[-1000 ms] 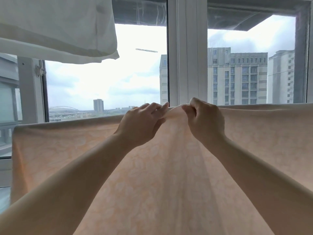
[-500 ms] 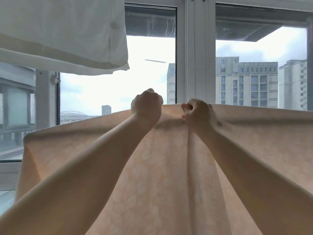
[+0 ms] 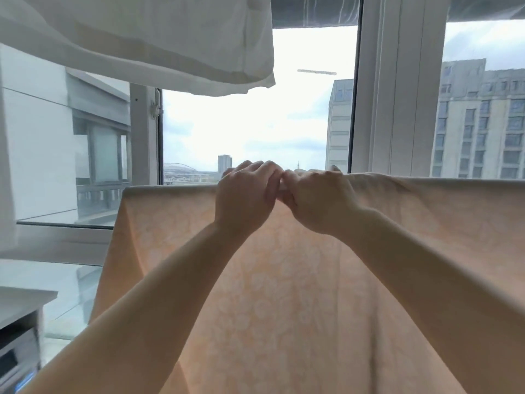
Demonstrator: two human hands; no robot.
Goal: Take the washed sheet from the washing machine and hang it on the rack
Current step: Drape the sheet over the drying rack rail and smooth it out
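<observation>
No legible writing or brand in view. Left hand [image 3: 244, 196] and right hand [image 3: 315, 199], knuckles touching, each gripped the top edge of the peach floral sheet [image 3: 284, 294], which hung spread before the window frame [image 3: 397, 95]. White cloth [image 3: 159, 38] hung overhead; possibly an appliance [image 3: 17, 356] lower left, blurred.

The rack bar is covered by the top fold of the peach sheet [image 3: 298, 280], whose right and lower parts are cut off by the frame edges. The fingertips of the left hand [image 3: 245, 199] and right hand [image 3: 315, 201] are hidden behind the fold and each other. The white cloth [image 3: 159, 38] at upper left is cropped by the top edge, and the appliance [image 3: 18, 362] at lower left is blurred and only partly seen.
</observation>
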